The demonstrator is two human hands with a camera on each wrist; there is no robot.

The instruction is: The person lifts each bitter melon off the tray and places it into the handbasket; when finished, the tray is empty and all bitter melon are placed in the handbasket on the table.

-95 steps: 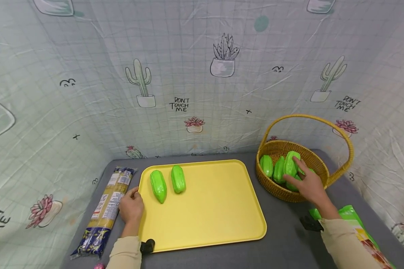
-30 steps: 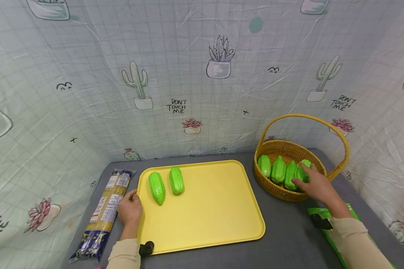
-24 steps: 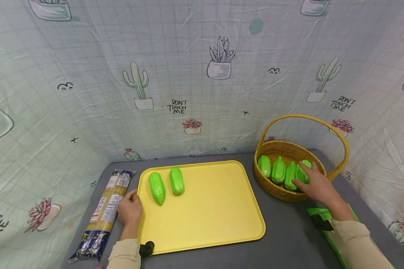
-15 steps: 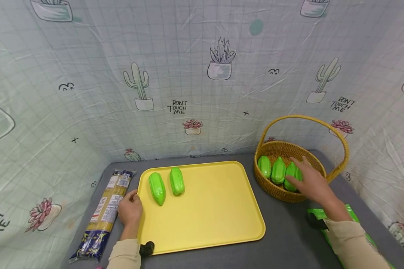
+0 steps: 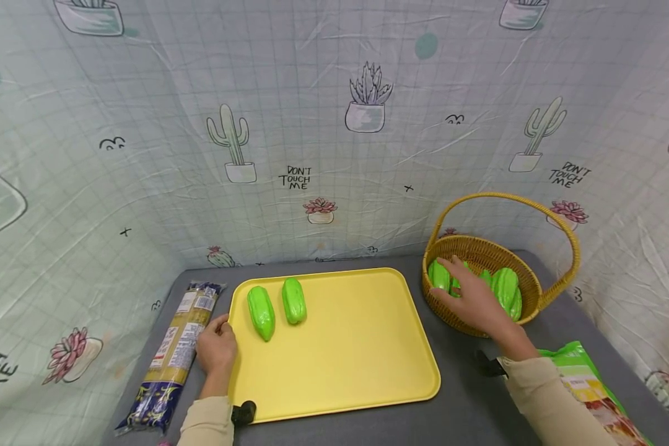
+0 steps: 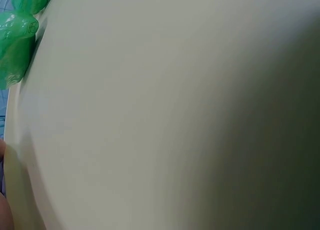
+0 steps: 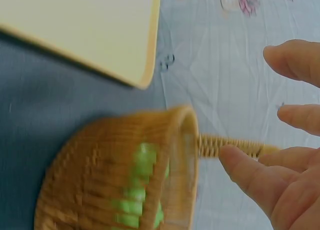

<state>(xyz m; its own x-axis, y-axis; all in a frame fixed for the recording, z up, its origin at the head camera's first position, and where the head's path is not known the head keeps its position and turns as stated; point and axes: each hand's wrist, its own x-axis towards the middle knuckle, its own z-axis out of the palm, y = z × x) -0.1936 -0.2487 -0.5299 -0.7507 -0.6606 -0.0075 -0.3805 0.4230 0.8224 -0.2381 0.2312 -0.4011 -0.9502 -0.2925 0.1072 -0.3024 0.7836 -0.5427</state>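
Note:
My left hand [image 5: 217,350] grips the left rim of a yellow tray [image 5: 357,347] with curled fingers; only its fingertips show at the edge of the left wrist view. Two glossy green ridged fruits, like star fruits, lie on the tray: one [image 5: 261,313] at its left end, another [image 5: 294,301] beside it. My right hand [image 5: 476,300] hovers over the left part of a wicker basket [image 5: 445,311], fingers spread and holding nothing. Several similar green fruits [image 5: 504,286] lie in the basket, partly hidden by that hand. The right wrist view shows the open fingers above the basket's rim.
A long clear packet of spaghetti [image 5: 178,341] lies left of the tray. A green snack bag [image 5: 582,378] is at the right, partly under my right sleeve. The basket's tall handle [image 5: 502,196] arches over it. A patterned cloth stands behind the grey table.
My right hand has let go of a green fruit in the basket's right part and moved left over the basket. My left hand and the fruits on the tray have stayed put.

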